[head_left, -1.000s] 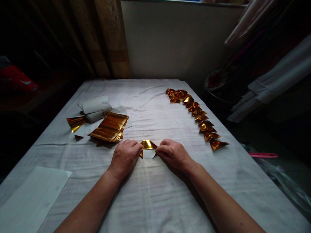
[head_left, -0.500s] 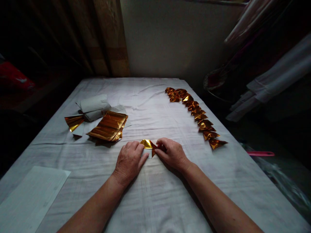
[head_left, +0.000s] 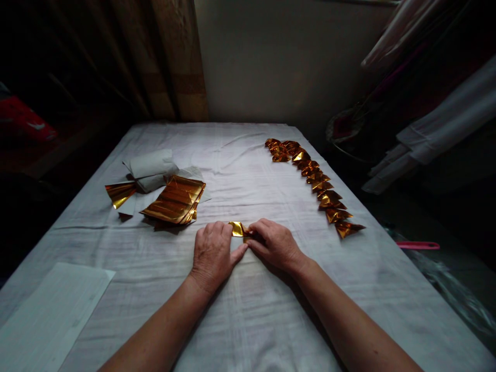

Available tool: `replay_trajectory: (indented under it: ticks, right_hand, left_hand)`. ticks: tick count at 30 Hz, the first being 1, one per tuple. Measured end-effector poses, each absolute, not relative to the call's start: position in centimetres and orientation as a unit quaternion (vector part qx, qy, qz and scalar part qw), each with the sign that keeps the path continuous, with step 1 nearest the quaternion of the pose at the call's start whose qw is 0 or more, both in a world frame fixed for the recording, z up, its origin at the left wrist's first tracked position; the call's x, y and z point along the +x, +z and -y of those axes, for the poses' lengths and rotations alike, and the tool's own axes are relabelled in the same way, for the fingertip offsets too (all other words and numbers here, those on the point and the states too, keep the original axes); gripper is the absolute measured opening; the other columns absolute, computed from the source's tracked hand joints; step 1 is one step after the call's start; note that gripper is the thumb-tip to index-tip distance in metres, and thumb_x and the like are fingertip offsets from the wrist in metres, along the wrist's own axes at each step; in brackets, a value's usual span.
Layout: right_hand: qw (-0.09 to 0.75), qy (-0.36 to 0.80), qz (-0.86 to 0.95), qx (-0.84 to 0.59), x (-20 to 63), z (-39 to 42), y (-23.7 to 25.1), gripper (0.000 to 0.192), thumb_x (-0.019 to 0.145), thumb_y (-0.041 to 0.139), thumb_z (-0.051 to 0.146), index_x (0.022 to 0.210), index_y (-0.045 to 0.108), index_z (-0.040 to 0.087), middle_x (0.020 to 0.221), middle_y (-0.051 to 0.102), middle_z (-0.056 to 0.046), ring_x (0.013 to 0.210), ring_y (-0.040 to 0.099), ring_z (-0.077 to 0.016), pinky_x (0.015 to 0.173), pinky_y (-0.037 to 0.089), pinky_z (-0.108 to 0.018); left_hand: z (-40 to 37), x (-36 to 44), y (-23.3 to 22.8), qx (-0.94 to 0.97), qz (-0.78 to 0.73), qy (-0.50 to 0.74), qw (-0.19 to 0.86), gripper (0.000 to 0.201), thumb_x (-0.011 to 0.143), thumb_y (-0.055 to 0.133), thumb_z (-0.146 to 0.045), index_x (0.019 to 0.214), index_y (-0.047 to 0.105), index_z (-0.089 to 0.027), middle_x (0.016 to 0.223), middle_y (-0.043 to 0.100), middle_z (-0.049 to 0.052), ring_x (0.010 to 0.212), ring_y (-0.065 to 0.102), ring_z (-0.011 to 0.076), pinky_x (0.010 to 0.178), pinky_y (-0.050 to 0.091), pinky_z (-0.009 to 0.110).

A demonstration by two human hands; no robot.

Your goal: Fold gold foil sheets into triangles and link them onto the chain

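Hands meet at the desk (head_left: pixel 271 320) centre: your left hand (head_left: pixel 212 254) and right hand (head_left: pixel 274 244) press together on a small gold foil piece (head_left: pixel 237 228). Stack of gold sheets (head_left: pixel 175 200) lies left; row of folded gold pieces (head_left: pixel 315 182) runs right.

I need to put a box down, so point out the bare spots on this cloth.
Bare: the cloth between the gold sheet stack and the row of folded gold pieces, and near the front edge between the forearms. Crowded: the left side, with the white roll and white sheet.
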State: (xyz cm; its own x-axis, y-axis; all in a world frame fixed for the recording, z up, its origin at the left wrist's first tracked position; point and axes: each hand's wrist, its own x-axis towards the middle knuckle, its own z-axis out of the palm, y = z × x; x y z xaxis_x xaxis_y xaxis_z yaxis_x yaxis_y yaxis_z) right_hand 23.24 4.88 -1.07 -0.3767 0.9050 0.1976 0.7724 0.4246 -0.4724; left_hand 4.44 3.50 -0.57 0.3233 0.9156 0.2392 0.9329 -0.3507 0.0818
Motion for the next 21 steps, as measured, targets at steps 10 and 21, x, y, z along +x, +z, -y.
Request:
replay_trajectory:
  ticks: [10, 21]
  right_hand:
    - [0.205, 0.149, 0.814, -0.523, 23.41, -5.41, -1.51, 0.008, 0.089, 0.061, 0.023, 0.097, 0.065, 0.023, 0.09, 0.067, -0.003, 0.078, 0.061, -0.0162, 0.067, 0.041, -0.026]
    - [0.237, 0.154, 0.818, -0.502, 23.45, -4.91, -1.49, 0.015, 0.086, 0.069, 0.027, 0.099, 0.065, 0.021, 0.089, 0.066, -0.002, 0.08, 0.06, -0.0163, 0.071, 0.043, -0.026]
  left_hand:
    - [-3.52, 4.39, -0.21, -0.813, 0.568, -0.125, 0.025, 0.032, 0.085, 0.065, -0.048, 0.098, 0.059, -0.02, 0.093, 0.062, 0.007, 0.091, 0.053, 0.027, 0.08, 0.038, 0.041]
    - [-3.49, 3.87, -0.23, -0.823, 0.551, -0.139, -0.002, 0.033, 0.086, 0.065, -0.047, 0.101, 0.06, -0.018, 0.096, 0.064, 0.009, 0.095, 0.056, 0.0289, 0.083, 0.041, 0.043]
